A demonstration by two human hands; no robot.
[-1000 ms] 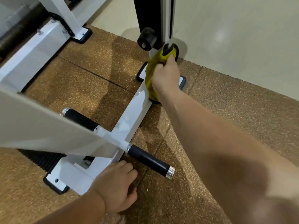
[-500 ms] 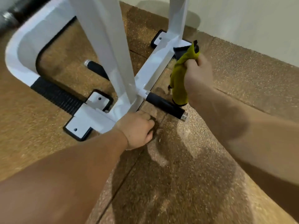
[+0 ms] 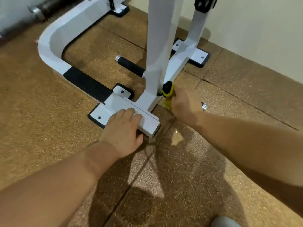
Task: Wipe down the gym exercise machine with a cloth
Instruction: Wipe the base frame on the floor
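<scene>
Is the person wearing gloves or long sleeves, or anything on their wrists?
No gloves: the left hand and the right hand are both bare. No sleeves show either; the left forearm and the right forearm are uncovered as far as the picture reaches. No watch or bracelet, and no ring on the fingers that show.

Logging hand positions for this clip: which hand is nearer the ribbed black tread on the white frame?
Left. The left hand rests on the white base bar near the tread; the right hand grips the yellow cloth beyond the upright post, farther away.
</scene>
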